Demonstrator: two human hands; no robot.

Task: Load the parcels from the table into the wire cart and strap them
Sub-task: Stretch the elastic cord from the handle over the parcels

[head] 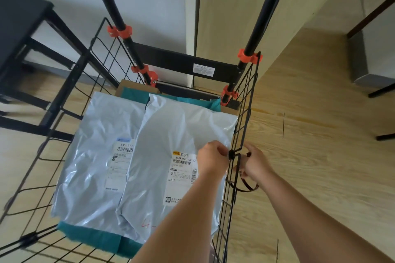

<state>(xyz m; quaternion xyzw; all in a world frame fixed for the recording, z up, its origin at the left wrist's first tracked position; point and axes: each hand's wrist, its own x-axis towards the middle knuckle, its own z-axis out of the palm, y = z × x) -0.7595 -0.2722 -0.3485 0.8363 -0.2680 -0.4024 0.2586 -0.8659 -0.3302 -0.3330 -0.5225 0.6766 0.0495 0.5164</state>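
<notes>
**Clip first, pull after**

Grey parcels are stacked inside the wire cart. Left hand pinches the black hook on its right wall's top wire, right hand grips the strap just outside. I'd clip it fully before tensioning

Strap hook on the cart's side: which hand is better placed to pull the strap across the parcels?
Likely left: the left hand pinches the hook inside the cart, above the parcels; the right hand holds the strap outside.
</notes>
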